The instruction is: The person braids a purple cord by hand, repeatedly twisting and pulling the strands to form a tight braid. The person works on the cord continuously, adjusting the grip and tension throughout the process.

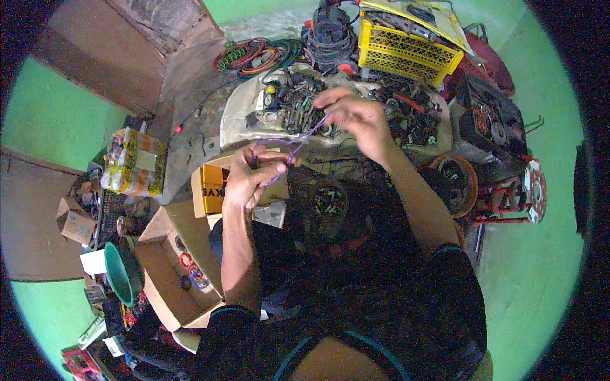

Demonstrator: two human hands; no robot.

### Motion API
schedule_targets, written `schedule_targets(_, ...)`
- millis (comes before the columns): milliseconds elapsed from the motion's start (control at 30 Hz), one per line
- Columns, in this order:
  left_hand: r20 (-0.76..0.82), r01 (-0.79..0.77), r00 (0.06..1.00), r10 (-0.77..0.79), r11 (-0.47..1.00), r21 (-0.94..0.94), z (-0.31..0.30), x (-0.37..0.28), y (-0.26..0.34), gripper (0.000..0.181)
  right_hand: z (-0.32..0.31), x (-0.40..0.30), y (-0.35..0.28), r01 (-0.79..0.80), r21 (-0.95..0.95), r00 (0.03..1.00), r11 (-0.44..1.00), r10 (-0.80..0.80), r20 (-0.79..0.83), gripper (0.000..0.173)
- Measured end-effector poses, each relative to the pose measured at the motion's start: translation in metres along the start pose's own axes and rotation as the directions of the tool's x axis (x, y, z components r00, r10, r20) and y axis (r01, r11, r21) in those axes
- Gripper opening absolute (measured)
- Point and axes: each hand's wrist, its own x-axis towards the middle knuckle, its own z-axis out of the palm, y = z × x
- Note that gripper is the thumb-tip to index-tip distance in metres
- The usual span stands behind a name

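Observation:
A thin purple wire runs between my two hands. My left hand is closed around its looped lower part, where a bunch or knot shows by the thumb. My right hand, higher and to the right, pinches the wire's upper end between thumb and fingers; it is slightly blurred. Beyond the hands lies a pale sack with a heap of metal tools and small parts on it. An open cardboard box at the lower left holds several coils of red, blue and dark wire.
A yellow plastic crate stands at the back right, beside a black open toolbox. Coiled hoses lie at the back. A taped box and a green basin are on the left. An orange-rimmed round container stands right.

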Motion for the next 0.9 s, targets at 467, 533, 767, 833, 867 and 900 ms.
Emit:
schedule_targets(467, -0.084, 0.035, 0.996, -0.017, 0.976, 0.217, 0.014, -0.001, 0.003, 0.025, 0.006, -0.009, -0.023, 0.078, -0.656, 0.953, 0.751, 0.138, 0.271, 0.019)
schedule_targets(533, -0.076, 0.028, 0.997, -0.014, 0.981, 0.193, 0.015, 0.000, 0.004, 0.030, 0.007, -0.007, -0.017, 0.137, -0.689, 0.961, 0.712, 0.074, 0.268, 0.021)
schedule_targets(767, 0.041, 0.059, 0.998, -0.057, 0.997, -0.048, 0.008, -0.008, 0.010, 0.040, -0.030, 0.010, -0.018, -0.050, 0.624, 0.803, 0.780, 0.403, -0.440, 0.024)
schedule_targets(833, 0.052, 0.065, 0.996, -0.065, 0.998, 0.004, 0.022, -0.004, 0.004, 0.041, -0.052, 0.005, -0.003, -0.117, 0.773, 0.939, 0.623, 0.324, -0.119, 0.020)
schedule_targets(867, -0.001, 0.099, 0.995, -0.099, 0.994, 0.055, 0.024, -0.002, 0.005, 0.042, -0.060, 0.001, 0.003, -0.174, 0.824, 0.967, 0.539, 0.254, 0.039, 0.017)
schedule_targets(900, -0.017, 0.088, 0.996, -0.088, 0.995, 0.050, 0.019, -0.001, -0.001, 0.042, -0.053, -0.001, -0.001, -0.197, 0.485, 0.973, 0.852, 0.232, -0.012, 0.014)
